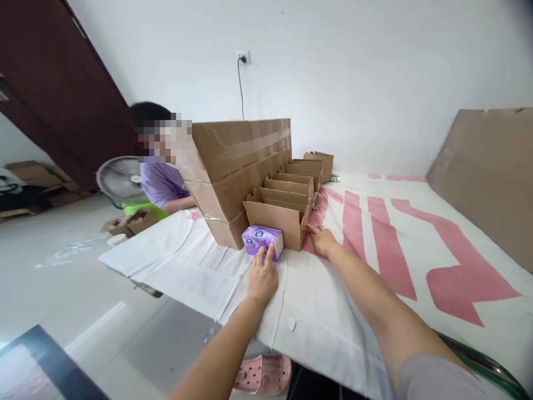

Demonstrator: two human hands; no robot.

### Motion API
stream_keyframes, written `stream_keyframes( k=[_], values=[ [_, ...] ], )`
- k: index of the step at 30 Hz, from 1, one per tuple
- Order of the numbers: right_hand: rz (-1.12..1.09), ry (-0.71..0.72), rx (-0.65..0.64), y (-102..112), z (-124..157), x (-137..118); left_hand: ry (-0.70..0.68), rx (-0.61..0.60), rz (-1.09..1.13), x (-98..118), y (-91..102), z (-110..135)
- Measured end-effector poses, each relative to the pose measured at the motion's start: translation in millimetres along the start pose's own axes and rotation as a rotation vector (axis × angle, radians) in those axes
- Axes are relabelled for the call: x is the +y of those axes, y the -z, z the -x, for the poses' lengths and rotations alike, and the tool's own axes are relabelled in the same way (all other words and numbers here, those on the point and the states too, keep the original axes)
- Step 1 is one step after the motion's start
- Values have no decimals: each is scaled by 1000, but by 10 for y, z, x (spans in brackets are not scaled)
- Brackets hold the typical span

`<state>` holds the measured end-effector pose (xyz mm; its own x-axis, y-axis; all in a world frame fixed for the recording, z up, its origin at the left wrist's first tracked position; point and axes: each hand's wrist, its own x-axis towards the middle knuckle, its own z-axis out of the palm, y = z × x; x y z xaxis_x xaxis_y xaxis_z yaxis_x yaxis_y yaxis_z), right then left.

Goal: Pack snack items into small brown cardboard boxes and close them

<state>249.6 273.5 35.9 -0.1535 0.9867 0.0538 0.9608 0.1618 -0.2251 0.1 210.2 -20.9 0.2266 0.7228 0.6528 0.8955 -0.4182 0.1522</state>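
Note:
A purple tissue pack (259, 238) lies on the cloth-covered table, beside the front of a row of open cardboard boxes (275, 218). My left hand (263, 275) rests at the near side of the pack, two fingers stretched out against it and not wrapped round it. With its fingers extended, my right hand (322, 240) lies on the cloth at the lower right corner of the nearest open box; its fingertips seem to touch the box. The insides of the boxes are mostly hidden.
Taped closed cartons (227, 153) form a stacked wall left of the open boxes. Behind it a person in a purple shirt (160, 183) leans at the table, near a fan (119, 180). A large cardboard sheet (487, 172) leans at the right. A small white scrap (291, 324) lies near the front edge.

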Motion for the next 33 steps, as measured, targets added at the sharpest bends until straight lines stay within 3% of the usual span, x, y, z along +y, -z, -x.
stream_keyframes(
  k=[5, 12, 15, 22, 27, 33],
  values=[
    [-48, 9, 1, 28, 25, 75, 3, -8, 1, 5, 1, -3],
    [-282, -73, 90, 110, 399, 146, 43, -49, 48, 41, 39, -31],
    [-471, -99, 68, 46, 623, -39, 58, -72, 48, 54, 57, -36],
    [-857, 33, -247, -122, 1240, -694, 87, -102, 45, 75, 89, -30],
    [-913, 3, -288, -175, 1367, -918, 83, -107, 47, 78, 93, -36],
    [-824, -67, -312, -299, 1436, -1041, 78, -108, 61, 80, 107, -38]
  ],
)
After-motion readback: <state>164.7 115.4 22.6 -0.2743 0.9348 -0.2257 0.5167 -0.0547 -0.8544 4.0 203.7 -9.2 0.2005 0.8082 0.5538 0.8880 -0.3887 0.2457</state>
